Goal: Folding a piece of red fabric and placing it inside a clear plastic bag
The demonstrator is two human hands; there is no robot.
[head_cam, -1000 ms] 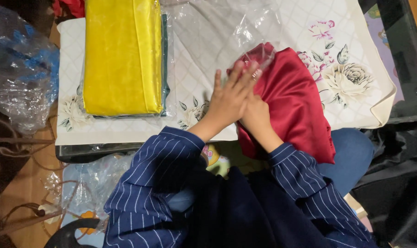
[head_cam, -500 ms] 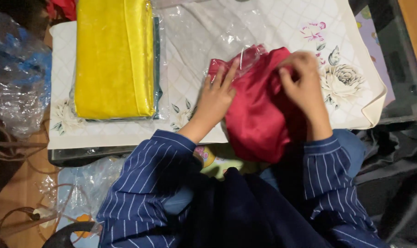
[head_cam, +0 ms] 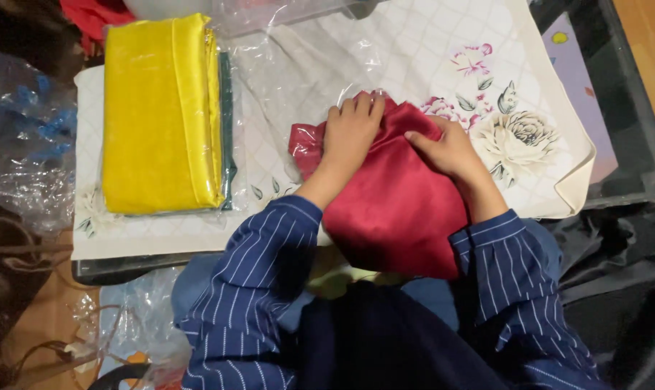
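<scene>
Both hands' fingers (head_cam: 356,108) press flat on red cloth (head_cam: 396,209).

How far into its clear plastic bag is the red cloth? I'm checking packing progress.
Partly in: the red cloth has its far end under the clear plastic bag; the near part hangs bare over the table edge.

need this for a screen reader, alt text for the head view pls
Both hands, left hand and right hand, press on a folded red satin cloth partly in a clear plastic bag, on a floral white tablecloth. A bagged yellow cloth lies at left.
</scene>
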